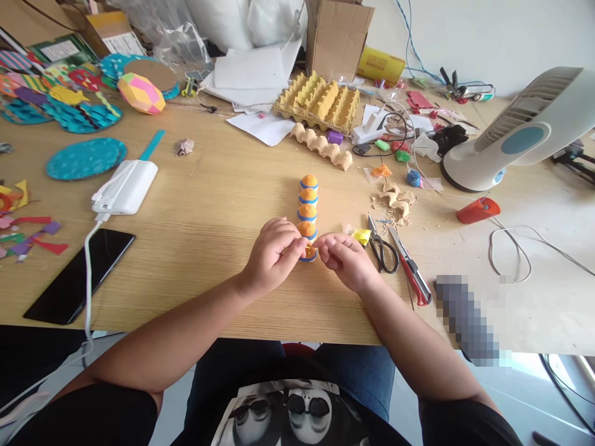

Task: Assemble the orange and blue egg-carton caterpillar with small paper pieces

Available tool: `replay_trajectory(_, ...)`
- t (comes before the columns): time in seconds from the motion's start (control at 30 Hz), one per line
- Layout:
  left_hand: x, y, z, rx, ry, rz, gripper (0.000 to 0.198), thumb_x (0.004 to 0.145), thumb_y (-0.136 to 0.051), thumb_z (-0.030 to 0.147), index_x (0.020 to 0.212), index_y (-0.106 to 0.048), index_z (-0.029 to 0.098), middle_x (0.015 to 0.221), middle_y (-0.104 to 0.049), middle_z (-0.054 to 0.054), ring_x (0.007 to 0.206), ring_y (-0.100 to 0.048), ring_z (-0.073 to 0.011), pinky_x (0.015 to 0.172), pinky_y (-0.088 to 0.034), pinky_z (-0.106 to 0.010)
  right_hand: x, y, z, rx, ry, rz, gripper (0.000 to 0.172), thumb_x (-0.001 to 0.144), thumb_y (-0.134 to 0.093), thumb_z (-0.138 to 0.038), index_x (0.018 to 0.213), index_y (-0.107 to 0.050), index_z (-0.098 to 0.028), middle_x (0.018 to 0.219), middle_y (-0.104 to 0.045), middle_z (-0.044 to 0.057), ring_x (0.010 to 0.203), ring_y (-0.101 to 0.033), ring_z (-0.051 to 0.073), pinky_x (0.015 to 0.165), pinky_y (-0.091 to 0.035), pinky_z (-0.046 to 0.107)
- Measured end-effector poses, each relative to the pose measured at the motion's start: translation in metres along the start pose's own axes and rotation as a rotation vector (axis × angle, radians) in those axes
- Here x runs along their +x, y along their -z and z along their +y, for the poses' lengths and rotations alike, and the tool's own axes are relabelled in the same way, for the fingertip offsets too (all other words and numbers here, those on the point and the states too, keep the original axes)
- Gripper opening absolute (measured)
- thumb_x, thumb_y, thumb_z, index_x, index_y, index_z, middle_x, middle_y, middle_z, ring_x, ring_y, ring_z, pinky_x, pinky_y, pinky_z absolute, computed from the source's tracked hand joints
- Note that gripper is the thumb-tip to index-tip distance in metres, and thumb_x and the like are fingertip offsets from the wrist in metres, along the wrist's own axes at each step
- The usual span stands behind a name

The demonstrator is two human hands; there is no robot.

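Observation:
A strip of egg carton cups, coloured orange with blue rims, lies on the table pointing away from me. Over its near end my left hand is closed in a pinch, thumb against forefinger. Across from it, my right hand also pinches, its fingertips close to the left ones. Whatever the fingertips hold is too small or hidden to make out. The nearest cup is partly covered by my fingers and shows small yellow marks. A crumpled piece of yellow clay lies just beyond my right hand.
Scissors and a red utility knife lie right of my right hand. Farther back are a yellow egg tray and a white fan. At left lie a black phone and a white power bank.

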State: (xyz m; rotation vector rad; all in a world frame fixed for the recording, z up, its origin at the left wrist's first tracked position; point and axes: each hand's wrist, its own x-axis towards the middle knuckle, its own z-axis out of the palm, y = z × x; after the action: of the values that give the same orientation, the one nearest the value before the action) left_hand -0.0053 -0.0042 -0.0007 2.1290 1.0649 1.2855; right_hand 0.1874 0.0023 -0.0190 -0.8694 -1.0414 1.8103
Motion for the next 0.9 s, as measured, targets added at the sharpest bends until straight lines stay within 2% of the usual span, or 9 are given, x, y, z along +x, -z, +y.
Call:
replay_trajectory(0.07, -0.0005, -0.0008, 0.0001, 0.045, -0.025, -0.015, 0.028, 0.100, -0.050, 0.027, 0.074, -0.059, 0.020, 0.076, -0.064, -0.001, 0.079, -0.059, -0.0158, 0.102, -0.044, -0.041, -0.0003, -0.0006, 0.0011, -0.043, 0.025, -0.032, 0.028, 0.078, -0.082, -0.043, 0.087, -0.075, -0.017, 0.067, -0.060, -0.002, 0.054, -0.041, 0.007, 0.049, -0.029, 0.021)
replay_trajectory(0.17, -0.0008, -0.0013, -0.0003, 0.068, -0.041, -0.012, 0.025, 0.098, -0.052, 0.027, 0.076, -0.060, 0.020, 0.077, -0.064, -0.001, 0.080, -0.060, -0.0160, 0.102, -0.045, -0.041, -0.0016, -0.0025, 0.0016, -0.107, 0.093, -0.070, 0.026, 0.073, -0.087, -0.035, 0.090, -0.075, -0.019, 0.074, -0.064, -0.001, 0.065, -0.052, 0.010, 0.060, -0.043, 0.024)
replay_trajectory(0.33, -0.0002, -0.0016, -0.0012, 0.059, -0.031, -0.019, 0.033, 0.099, -0.053, 0.029, 0.068, -0.060, 0.020, 0.070, -0.062, 0.001, 0.076, -0.060, -0.0151, 0.101, -0.045, -0.040, -0.0047, -0.0061, 0.0026, -0.210, 0.196, -0.052, 0.024, 0.075, -0.087, -0.032, 0.091, -0.074, -0.020, 0.067, -0.060, -0.004, 0.060, -0.050, 0.009, 0.059, -0.046, 0.024)
replay_trajectory(0.5, -0.0017, -0.0019, -0.0017, 0.062, -0.047, -0.052, 0.034, 0.100, -0.054, 0.030, 0.069, -0.064, 0.021, 0.069, -0.064, 0.002, 0.077, -0.061, -0.0152, 0.107, -0.041, -0.042, -0.0060, -0.0084, 0.0031, -0.227, 0.243, -0.011, 0.023, 0.077, -0.085, -0.036, 0.086, -0.073, -0.020, 0.079, -0.071, 0.002, 0.074, -0.064, 0.014, 0.072, -0.055, 0.029)
replay_trajectory(0.67, -0.0020, -0.0003, -0.0008, 0.032, -0.021, -0.039, 0.031, 0.101, -0.048, 0.030, 0.076, -0.063, 0.021, 0.076, -0.066, 0.000, 0.080, -0.061, -0.0166, 0.103, -0.043, -0.042, -0.0052, -0.0062, 0.0007, -0.201, 0.212, 0.004, 0.021, 0.079, -0.083, -0.038, 0.082, -0.072, -0.020, 0.079, -0.071, 0.001, 0.073, -0.065, 0.013, 0.073, -0.055, 0.028)
replay_trajectory(0.8, -0.0010, -0.0002, -0.0001, 0.051, -0.066, 0.026, 0.010, 0.094, -0.063, 0.032, 0.092, -0.065, 0.022, 0.088, -0.069, -0.002, 0.087, -0.061, -0.0183, 0.097, -0.046, -0.042, -0.0033, -0.0044, -0.0006, -0.183, 0.175, 0.054, 0.025, 0.077, -0.084, -0.042, 0.080, -0.071, -0.020, 0.075, -0.068, 0.000, 0.067, -0.059, 0.011, 0.065, -0.051, 0.026)
replay_trajectory(0.9, -0.0007, -0.0010, -0.0012, 0.095, -0.117, 0.063, 0.008, 0.090, -0.069, 0.029, 0.094, -0.065, 0.023, 0.090, -0.069, -0.001, 0.089, -0.063, -0.0179, 0.102, -0.045, -0.043, -0.0019, -0.0035, 0.0004, -0.149, 0.150, 0.061, 0.028, 0.076, -0.084, -0.043, 0.080, -0.070, -0.019, 0.072, -0.065, -0.001, 0.061, -0.052, 0.010, 0.058, -0.046, 0.024)
